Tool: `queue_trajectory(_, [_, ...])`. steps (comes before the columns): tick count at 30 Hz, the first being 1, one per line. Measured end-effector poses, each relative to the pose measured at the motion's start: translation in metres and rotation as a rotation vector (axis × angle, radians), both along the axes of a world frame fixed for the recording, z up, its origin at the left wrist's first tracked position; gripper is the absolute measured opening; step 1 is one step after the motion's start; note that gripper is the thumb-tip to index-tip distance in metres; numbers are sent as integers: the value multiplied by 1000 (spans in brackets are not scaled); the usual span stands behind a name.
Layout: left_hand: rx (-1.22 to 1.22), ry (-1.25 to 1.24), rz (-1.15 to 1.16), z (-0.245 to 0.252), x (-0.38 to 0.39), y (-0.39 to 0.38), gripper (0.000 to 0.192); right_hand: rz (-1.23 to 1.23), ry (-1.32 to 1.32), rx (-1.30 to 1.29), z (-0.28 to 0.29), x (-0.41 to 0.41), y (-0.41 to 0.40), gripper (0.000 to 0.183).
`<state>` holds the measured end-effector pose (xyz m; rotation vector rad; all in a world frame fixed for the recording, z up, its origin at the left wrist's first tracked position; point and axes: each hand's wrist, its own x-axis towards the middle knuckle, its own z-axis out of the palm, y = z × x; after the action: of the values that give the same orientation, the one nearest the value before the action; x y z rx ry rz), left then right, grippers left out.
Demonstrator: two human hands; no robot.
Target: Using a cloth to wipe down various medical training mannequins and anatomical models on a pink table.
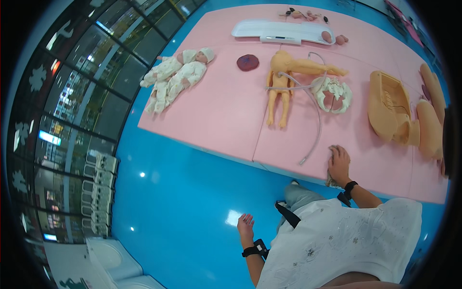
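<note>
My right hand point(339, 165) lies on the near edge of a pink padded mat point(216, 108), its fingers over a crumpled greyish cloth point(330, 177). Part of the cloth hangs at the edge; the palm hides the rest. My left hand point(246, 224) hangs in the air over the blue floor, holding nothing. A clear plastic tube point(319, 130) ends a short way left of my right hand. It runs up to a baby manikin point(280, 83). Beyond the hand sits a white pelvis model point(332, 94). To its right lies a hollow tan torso model point(388, 108).
Two dressed baby dolls point(180, 76) lie at the mat's left. A dark red placenta-like disc point(248, 62) and a white baby scale point(249, 30) are farther back. Tan limb models point(429, 126) occupy the right side. White chairs point(103, 191) line the window wall.
</note>
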<state>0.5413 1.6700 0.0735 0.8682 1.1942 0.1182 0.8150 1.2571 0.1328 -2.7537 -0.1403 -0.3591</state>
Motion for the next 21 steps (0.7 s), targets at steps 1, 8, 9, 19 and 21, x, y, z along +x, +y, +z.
queue_trajectory(1, [-20,-4,-42,0,12,2,58,-23,5,2,5,1,16,49])
queue_trajectory(8, [145,-25,-306,8,133,49,42,53,-97,67,-6,34,100,42])
queue_trajectory(9, [228,-50,-343,16,154,57,40,-27,-64,109,-5,40,105,37])
queue_trajectory(19, [1070,-122,-656,42,323,165,27,-295,-128,167,2,62,119,26])
queue_trajectory(21, [1222,-74,-809,40,352,182,30,-369,-128,214,3,65,128,26])
